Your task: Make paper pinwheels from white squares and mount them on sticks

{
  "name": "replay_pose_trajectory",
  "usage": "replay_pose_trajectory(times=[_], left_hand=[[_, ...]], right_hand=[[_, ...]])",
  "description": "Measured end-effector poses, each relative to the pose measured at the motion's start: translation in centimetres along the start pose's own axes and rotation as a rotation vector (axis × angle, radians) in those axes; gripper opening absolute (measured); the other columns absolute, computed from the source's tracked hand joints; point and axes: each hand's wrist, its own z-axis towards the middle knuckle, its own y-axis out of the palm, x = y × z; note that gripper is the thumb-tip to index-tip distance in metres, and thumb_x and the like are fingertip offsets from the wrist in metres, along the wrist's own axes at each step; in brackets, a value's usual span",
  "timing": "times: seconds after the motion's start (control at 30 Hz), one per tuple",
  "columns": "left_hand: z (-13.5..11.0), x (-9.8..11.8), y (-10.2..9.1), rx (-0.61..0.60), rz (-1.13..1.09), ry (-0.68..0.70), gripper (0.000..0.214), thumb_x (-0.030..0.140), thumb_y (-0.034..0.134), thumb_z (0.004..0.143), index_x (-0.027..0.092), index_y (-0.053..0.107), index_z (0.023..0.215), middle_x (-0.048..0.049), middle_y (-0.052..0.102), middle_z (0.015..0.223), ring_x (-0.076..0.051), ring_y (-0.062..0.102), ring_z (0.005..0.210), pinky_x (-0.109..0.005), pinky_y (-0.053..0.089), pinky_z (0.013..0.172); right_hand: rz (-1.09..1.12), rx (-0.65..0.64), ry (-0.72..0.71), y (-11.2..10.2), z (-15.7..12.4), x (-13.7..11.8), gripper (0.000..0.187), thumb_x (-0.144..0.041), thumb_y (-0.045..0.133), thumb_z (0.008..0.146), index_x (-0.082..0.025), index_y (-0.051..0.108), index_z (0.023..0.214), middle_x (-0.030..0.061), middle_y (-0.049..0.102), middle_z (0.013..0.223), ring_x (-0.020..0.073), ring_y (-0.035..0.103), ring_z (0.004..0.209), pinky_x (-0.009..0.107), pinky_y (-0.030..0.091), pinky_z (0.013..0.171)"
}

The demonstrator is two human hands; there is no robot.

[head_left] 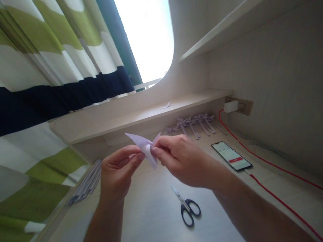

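Both hands hold a folded pale purple paper pinwheel [141,141] in the air above the desk. My left hand [118,168] is closed, its thumb and fingertips pinching the left side of the paper. From the right, my right hand [176,153] pinches the paper near its middle; its fingertips partly cover the folds. Pointed paper tips stick out at the upper left and behind the right fingers. Below the hands, a pair of scissors [186,206] with black handles lies on the desk, apart from both.
Several paper pinwheels on sticks [194,126] lie at the back. Rolled paper sticks [87,183] are bundled at left. A phone [232,156] with a red cable [275,198] lies right. A folded paper piece [166,105] rests on the ledge [121,122]. Curtains [58,40] hang left.
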Motion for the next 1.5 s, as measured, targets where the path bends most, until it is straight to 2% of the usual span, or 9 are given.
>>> replay_pose_trajectory(times=[0.2,0.3,0.43,0.67,0.83,1.07,1.2,1.33,1.5], left_hand=[[0.03,-0.02,0.00,0.020,-0.018,0.031,0.015,0.025,0.092,0.074,0.025,0.087,0.088,-0.0045,0.082,0.083,-0.017,0.076,0.074,-0.022,0.061,0.070],[0.03,0.25,0.26,0.014,-0.001,0.045,0.015,0.027,0.093,0.073,0.024,0.087,0.086,-0.0058,0.082,0.082,-0.019,0.076,0.075,-0.025,0.062,0.069],[-0.02,0.31,0.43,-0.013,0.006,0.042,0.014,0.025,0.091,0.076,0.024,0.087,0.089,-0.0057,0.081,0.081,-0.017,0.075,0.073,-0.023,0.061,0.068],[-0.03,0.18,0.32,-0.054,-0.014,0.020,0.016,0.024,0.093,0.074,0.024,0.087,0.089,-0.0056,0.082,0.083,-0.018,0.076,0.077,-0.023,0.062,0.072],[-0.03,0.27,0.53,-0.037,-0.014,0.044,0.015,0.024,0.091,0.076,0.025,0.087,0.091,-0.0061,0.082,0.086,-0.018,0.076,0.076,-0.022,0.061,0.070],[-0.20,0.14,0.60,0.030,0.042,0.072,0.014,0.021,0.087,0.079,0.024,0.086,0.092,-0.0059,0.082,0.090,-0.019,0.076,0.081,-0.026,0.061,0.075],[-0.19,0.21,0.63,0.053,0.048,0.094,0.013,0.022,0.088,0.079,0.024,0.086,0.091,-0.0054,0.082,0.090,-0.018,0.075,0.079,-0.025,0.060,0.074],[-0.21,0.34,0.64,0.028,0.065,0.091,0.014,0.021,0.086,0.081,0.024,0.086,0.094,-0.0041,0.080,0.086,-0.015,0.072,0.077,-0.021,0.057,0.073],[-0.39,0.59,0.65,-0.019,0.141,0.085,0.012,0.020,0.082,0.085,0.022,0.085,0.097,-0.0063,0.081,0.094,-0.017,0.073,0.083,-0.024,0.057,0.077]], right_hand=[[0.073,0.052,0.002,0.38,-0.10,0.25,0.016,-0.027,0.060,0.099,-0.018,0.071,0.092,0.0013,0.068,0.078,0.0128,0.054,0.069,0.026,0.034,0.063],[0.076,0.059,0.000,0.37,-0.15,0.24,0.019,-0.029,0.060,0.100,-0.017,0.071,0.090,0.0013,0.067,0.077,0.0126,0.053,0.067,0.026,0.033,0.062],[0.049,0.048,0.002,0.23,-0.24,0.15,0.028,-0.032,0.055,0.103,-0.017,0.072,0.086,0.0010,0.066,0.074,0.0118,0.052,0.064,0.027,0.029,0.060],[0.043,0.089,-0.014,0.66,-0.21,0.09,0.019,-0.026,0.061,0.098,-0.017,0.071,0.085,0.0006,0.067,0.073,0.0116,0.053,0.065,0.027,0.030,0.061],[0.054,0.073,-0.001,0.68,-0.07,0.22,0.022,-0.029,0.060,0.099,-0.017,0.073,0.086,0.0011,0.067,0.072,0.0114,0.052,0.063,0.027,0.030,0.060],[0.100,0.080,-0.001,0.49,0.18,0.70,0.021,-0.029,0.060,0.099,-0.017,0.077,0.091,-0.0003,0.068,0.073,0.0101,0.054,0.061,0.025,0.033,0.057],[0.173,0.094,-0.009,0.38,0.25,0.68,0.017,-0.027,0.065,0.096,-0.016,0.077,0.094,0.0011,0.074,0.080,0.0110,0.062,0.067,0.024,0.041,0.061],[0.162,0.083,-0.012,0.23,0.30,0.73,0.019,-0.027,0.062,0.097,-0.017,0.077,0.096,0.0016,0.075,0.082,0.0122,0.064,0.069,0.025,0.044,0.064],[0.084,0.080,0.000,0.34,0.31,0.90,0.022,-0.030,0.059,0.099,-0.017,0.076,0.096,0.0019,0.073,0.080,0.0126,0.061,0.068,0.026,0.040,0.061]])
